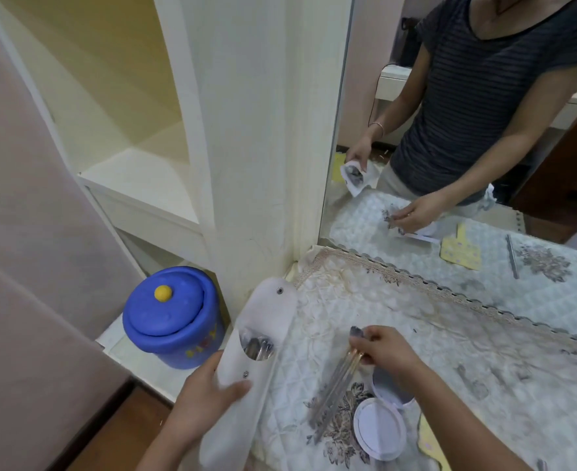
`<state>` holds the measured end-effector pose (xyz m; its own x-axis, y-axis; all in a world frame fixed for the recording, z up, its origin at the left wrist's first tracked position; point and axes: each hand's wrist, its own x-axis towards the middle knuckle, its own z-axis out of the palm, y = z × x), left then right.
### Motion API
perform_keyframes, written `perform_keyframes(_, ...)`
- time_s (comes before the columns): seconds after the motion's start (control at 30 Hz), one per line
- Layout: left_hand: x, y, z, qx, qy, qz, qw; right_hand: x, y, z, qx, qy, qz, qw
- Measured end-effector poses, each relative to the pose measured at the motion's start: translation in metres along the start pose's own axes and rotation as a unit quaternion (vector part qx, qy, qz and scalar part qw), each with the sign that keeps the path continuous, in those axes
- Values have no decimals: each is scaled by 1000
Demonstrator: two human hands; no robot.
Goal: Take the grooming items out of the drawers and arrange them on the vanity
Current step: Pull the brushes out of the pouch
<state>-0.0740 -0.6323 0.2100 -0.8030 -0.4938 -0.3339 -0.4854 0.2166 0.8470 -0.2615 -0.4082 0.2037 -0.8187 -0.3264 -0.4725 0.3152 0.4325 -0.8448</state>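
My left hand point(205, 396) grips a white snap-button pouch point(256, 341) held open at the vanity's left edge; brush heads show inside its mouth. My right hand point(385, 351) pinches a bunch of thin makeup brushes point(334, 385) near their heads, their handles slanting down-left onto the quilted floral cloth point(450, 351). An open round white compact point(380, 426) lies on the cloth just below my right hand.
A mirror point(467, 130) backs the vanity and reflects me, a yellow item and a thin stick lying further right. A yellow item point(428, 440) peeks out beside my right forearm. A blue lidded bucket point(173, 317) stands on a low shelf at the left, under white shelving point(137, 178).
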Motion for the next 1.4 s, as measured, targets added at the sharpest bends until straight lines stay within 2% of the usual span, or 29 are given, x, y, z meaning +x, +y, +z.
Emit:
perform_keyframes(0.07, 0, 2, 4, -51, -15, -12, 999, 4, 3, 13, -128, 33, -5, 991)
perform_keyframes(0.13, -1, 5, 7, -98, -41, -21, 994, 9, 3, 20, -323, 49, -19, 945)
perform_keyframes(0.17, 0, 8, 9, -114, -51, -27, 992, 7, -1, 21, -382, 55, -47, 921)
perform_keyframes(0.2, 1, 9, 11, -125, -58, -32, 990, 6, -5, 22, -397, 63, -80, 912)
perform_keyframes(0.23, 2, 10, 14, -133, -65, -34, 988, 3, -12, 23, -366, 67, -114, 921)
perform_keyframes(0.3, 4, 12, 20, -151, -92, -39, 983, -5, -28, 24, -180, 46, -148, 971)
perform_keyframes(0.33, 4, 15, 22, -158, -113, -41, 980, -9, -37, 25, -84, 23, -154, 984)
perform_keyframes(0.37, 4, 18, 25, -160, -135, -40, 977, -11, -45, 24, -17, 4, -158, 987)
perform_keyframes(0.43, 5, 21, 30, -159, -166, -35, 973, -16, -58, 22, 18, -4, -191, 981)
perform_keyframes(0.53, 5, 24, 39, -174, -178, -45, 968, -25, -62, 20, -49, 38, -250, 966)
perform_keyframes(0.67, 7, 34, 51, -204, -174, -80, 960, -51, -47, 30, -127, 13, -281, 951)
perform_keyframes(0.83, 9, 43, 60, -199, -170, -93, 961, -69, -21, 45, -264, 0, -334, 905)
perform_keyframes(1.07, 6, 39, 66, -177, -153, -80, 969, -64, 0, 53, -232, 59, -336, 911)
perform_keyframes(1.23, 3, 40, 67, -172, -132, -78, 973, -61, 9, 60, -268, 69, -364, 889)
perform_keyframes(1.4, 1, 44, 66, -215, -128, -86, 964, -62, 14, 64, -327, 106, -393, 853)
